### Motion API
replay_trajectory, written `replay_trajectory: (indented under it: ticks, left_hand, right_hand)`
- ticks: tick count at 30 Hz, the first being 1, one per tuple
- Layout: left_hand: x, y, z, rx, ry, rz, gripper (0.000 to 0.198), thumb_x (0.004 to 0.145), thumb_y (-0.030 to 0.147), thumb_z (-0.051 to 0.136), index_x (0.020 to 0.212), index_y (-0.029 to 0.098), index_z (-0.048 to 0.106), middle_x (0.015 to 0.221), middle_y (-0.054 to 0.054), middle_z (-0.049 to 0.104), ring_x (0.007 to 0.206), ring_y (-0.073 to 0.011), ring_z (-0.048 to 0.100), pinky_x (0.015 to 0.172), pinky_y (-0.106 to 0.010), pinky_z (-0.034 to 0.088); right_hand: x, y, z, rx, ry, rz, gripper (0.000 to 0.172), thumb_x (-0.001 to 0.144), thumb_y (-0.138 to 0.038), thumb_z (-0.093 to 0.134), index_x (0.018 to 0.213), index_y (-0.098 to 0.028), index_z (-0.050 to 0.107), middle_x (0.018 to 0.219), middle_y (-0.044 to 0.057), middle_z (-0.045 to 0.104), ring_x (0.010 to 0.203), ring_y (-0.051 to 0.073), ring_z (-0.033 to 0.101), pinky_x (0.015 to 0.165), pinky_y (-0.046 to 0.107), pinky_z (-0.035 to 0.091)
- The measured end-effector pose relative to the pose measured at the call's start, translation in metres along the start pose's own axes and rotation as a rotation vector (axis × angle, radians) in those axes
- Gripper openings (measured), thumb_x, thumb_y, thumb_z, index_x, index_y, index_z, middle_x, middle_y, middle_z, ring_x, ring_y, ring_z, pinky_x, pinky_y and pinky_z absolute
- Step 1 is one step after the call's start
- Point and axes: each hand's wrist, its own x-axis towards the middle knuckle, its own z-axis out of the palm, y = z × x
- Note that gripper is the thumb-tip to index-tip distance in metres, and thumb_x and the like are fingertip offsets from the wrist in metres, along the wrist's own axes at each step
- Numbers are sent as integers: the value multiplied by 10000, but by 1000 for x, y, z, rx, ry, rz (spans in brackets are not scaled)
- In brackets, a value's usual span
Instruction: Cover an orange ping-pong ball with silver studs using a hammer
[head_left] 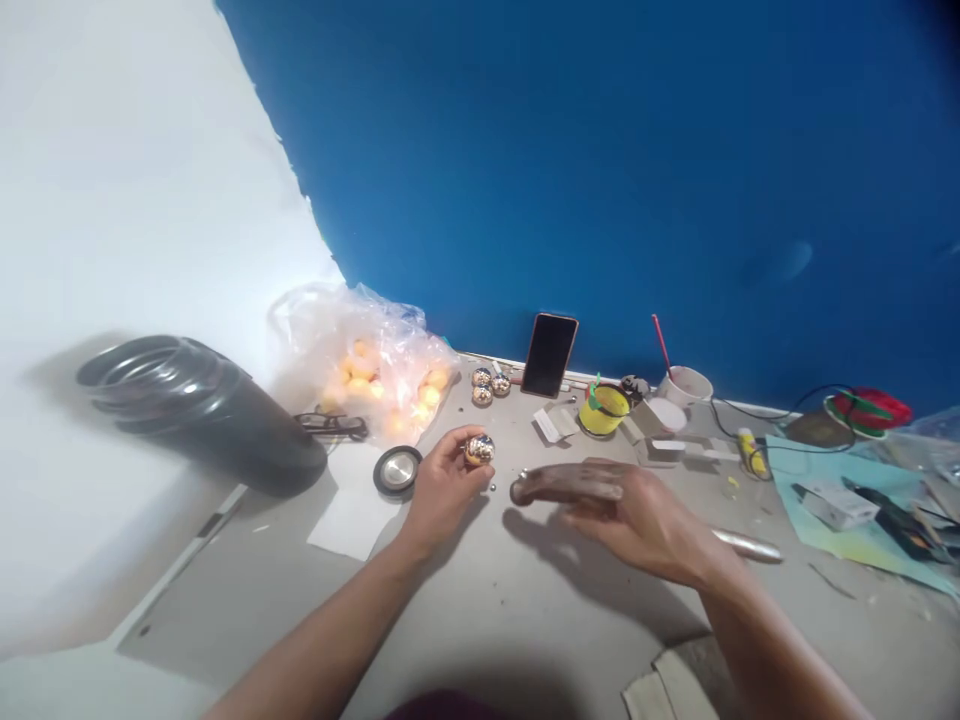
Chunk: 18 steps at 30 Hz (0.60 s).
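Note:
My left hand (444,490) grips a shiny gold ball (479,450) between thumb and fingers, a little above the table. To its right, my right hand (637,515) is blurred. A long brownish shape stretches left from it toward the ball; I cannot tell whether this is fingers or a tool. Small shiny bits show at its tip. A tiny metal bead (493,487) lies between the hands. Beside my left hand is a round dark-rimmed dish (397,470). Three more shiny balls (482,394) sit together behind.
A large dark cylinder (217,420) and a plastic bag of orange balls (360,370) stand left. A phone (550,355) leans at the blue wall. A yellow tub (604,410), white cup (686,385), silver rod (750,546) and white box (836,505) are right.

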Motion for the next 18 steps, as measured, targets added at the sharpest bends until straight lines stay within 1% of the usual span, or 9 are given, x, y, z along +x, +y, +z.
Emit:
replay_trajectory:
  ticks: [2,3,5,8,10,12,14,16,18]
  left_hand:
    - [-1,-2,2,30,-9,-30,448,639,187,823,1065,193,683,789,19,648,652,-103,561,591,-222,467]
    - [-3,-2,4,55,-16,-45,445,636,187,820,1060,184,688,769,20,653,630,-100,555,580,-221,460]
    - [-5,-3,6,94,-41,-74,443,626,179,808,1055,165,700,725,19,663,604,-101,559,574,-223,455]
    - [-6,-3,9,130,-57,-114,432,608,169,795,1032,141,714,666,23,667,561,-103,558,556,-227,450]
    - [-5,-3,9,152,-45,-133,420,597,175,809,1005,132,723,629,26,663,523,-101,545,534,-230,447]
    - [-5,-4,9,150,-54,-139,404,596,187,826,984,127,732,627,15,676,506,-104,547,518,-235,450]
    - [-6,-6,9,137,-67,-130,374,607,189,838,961,123,739,640,-1,693,503,-106,556,516,-238,459]
    - [-6,-7,8,134,-80,-137,349,625,185,847,951,118,743,618,-5,689,490,-107,557,512,-241,467]
    - [-7,-7,7,89,-117,-174,350,643,196,860,962,113,741,599,-12,685,493,-127,581,520,-261,491]
  right_hand:
    - [-1,-2,4,46,154,5,342,959,-241,531,1238,-325,709,1155,31,761,1057,227,700,886,342,556]
    - [-2,-2,9,56,216,13,338,966,-258,527,1254,-306,699,1166,49,755,1051,235,704,883,351,561]
    - [-2,0,21,24,289,36,295,956,-294,547,1201,-254,708,1107,76,756,937,241,727,811,350,570]
    - [-2,3,32,-101,255,65,199,920,-286,570,1019,-203,722,927,77,741,750,232,709,670,328,531]
    - [-3,1,32,-168,249,77,159,903,-265,577,955,-194,710,874,76,720,743,233,696,645,314,497]
    - [-3,-2,29,-183,235,89,148,899,-257,580,951,-194,704,890,80,715,776,231,693,662,305,484]
    - [-3,-6,28,-182,189,139,159,908,-279,583,961,-192,705,895,83,716,758,225,688,663,305,477]
    - [-1,-8,26,-184,139,183,197,917,-307,583,1019,-198,711,924,90,725,768,231,688,678,312,479]
    - [0,-6,24,-179,146,190,248,923,-327,577,1101,-211,706,992,98,732,828,243,689,712,322,483]
